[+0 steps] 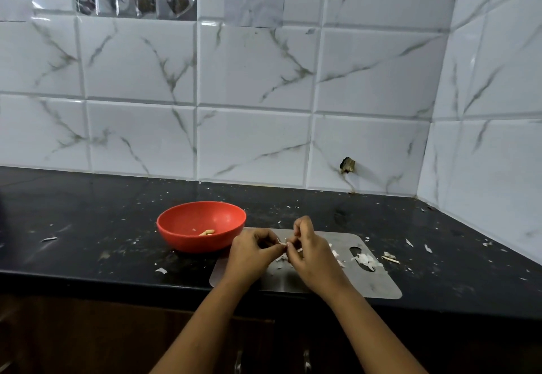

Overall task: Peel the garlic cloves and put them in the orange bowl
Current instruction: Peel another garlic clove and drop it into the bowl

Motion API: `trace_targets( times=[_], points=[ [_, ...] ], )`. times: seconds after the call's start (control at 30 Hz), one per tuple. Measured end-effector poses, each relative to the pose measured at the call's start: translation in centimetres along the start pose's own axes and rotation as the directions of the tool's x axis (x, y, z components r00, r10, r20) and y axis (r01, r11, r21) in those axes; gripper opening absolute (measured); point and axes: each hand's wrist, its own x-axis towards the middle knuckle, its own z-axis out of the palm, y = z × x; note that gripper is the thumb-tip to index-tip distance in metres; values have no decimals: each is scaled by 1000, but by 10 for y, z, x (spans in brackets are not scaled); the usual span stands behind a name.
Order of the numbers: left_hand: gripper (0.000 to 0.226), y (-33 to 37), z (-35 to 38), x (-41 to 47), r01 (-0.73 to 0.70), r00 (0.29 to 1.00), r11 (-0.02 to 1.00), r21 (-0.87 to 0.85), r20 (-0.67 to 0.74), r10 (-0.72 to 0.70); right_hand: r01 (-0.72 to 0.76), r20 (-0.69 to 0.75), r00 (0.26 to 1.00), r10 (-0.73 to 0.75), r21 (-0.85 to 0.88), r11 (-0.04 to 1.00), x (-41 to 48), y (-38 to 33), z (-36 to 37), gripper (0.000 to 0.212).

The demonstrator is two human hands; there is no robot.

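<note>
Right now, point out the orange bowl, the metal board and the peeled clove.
orange bowl (190, 241): head view, front outer wall.
metal board (378, 284): head view, bare near-right corner.
peeled clove (207, 232): head view, middle.

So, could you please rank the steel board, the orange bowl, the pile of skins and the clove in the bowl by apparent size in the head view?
1. steel board, though partly covered
2. orange bowl
3. pile of skins on the board
4. clove in the bowl, clearly smallest
</note>
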Motion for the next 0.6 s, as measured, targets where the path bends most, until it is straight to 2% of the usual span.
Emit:
trace_targets(
  times=[0.17, 0.33, 0.5, 0.6],
  points=[
    [11, 1, 0, 0, 18, 999, 999, -28, 28, -17, -9, 20, 1000, 10, -11, 1000, 2, 1, 2, 25],
    [10, -1, 0, 2, 28, 997, 996, -83, 67, -22, -68, 4, 998, 68, 105, 992, 3, 2, 1, 37],
    [11, 4, -1, 0, 73, 993, 980, -187, 103, -54, -94, 0, 995, 96, 209, 973, 3, 5, -1, 26],
    [14, 3, -1, 0, 88, 993, 977, -193, 99, -70, -70, -30, 997, 76, 159, 985, 3, 7, 1, 31]
  ],
)
